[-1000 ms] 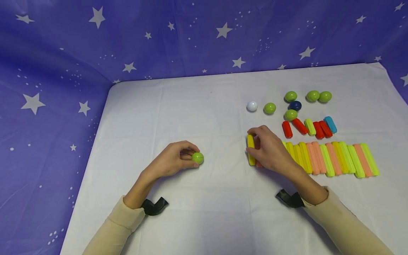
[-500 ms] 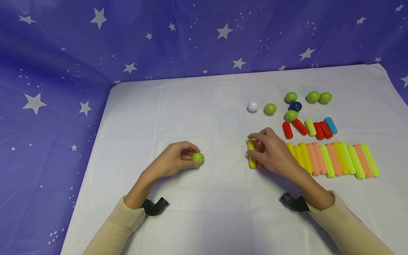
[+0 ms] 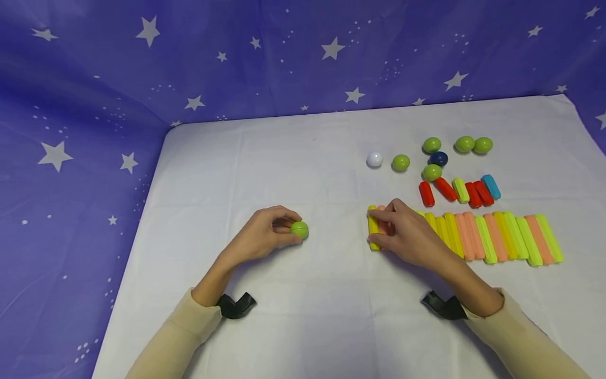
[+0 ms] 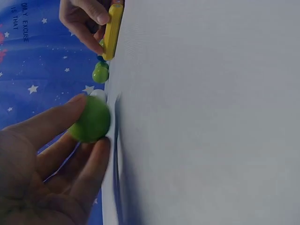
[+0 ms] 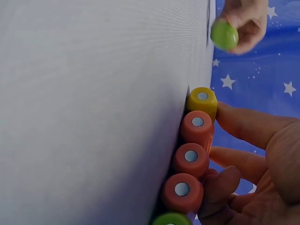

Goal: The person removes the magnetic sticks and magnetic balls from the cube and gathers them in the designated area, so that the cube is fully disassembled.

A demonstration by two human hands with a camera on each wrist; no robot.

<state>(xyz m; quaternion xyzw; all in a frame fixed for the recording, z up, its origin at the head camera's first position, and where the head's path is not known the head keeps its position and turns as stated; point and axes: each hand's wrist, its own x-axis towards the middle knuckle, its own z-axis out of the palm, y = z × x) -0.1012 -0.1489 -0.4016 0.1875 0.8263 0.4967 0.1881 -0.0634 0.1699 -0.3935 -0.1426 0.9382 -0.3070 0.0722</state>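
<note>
In the head view my left hand (image 3: 265, 234) pinches a green ball (image 3: 300, 229) with a seam round it, between thumb and fingers. The left wrist view shows this ball (image 4: 92, 121) close up, blurred, just above the cloth. My right hand (image 3: 409, 231) rests its fingertips on a yellow ridged stick (image 3: 373, 226), the leftmost of a row. In the right wrist view the yellow stick (image 5: 202, 99) lies against a salmon stick (image 5: 197, 125), with silvery discs in their ends. The right hand hides several sticks of the row in the head view.
The row of long yellow, salmon and lime sticks (image 3: 492, 237) runs right. Behind it lie short red sticks (image 3: 426, 193), a lime one (image 3: 460, 190) and a blue one (image 3: 491, 186). Farther back are several green balls (image 3: 401, 162), a white ball (image 3: 374, 159) and a navy ball (image 3: 438, 158).
The yellow stick has gone from the right hand's hold to lying flush beside the salmon stick; the fingers now rest over it. The left hand has shifted slightly right and up with the green ball.
</note>
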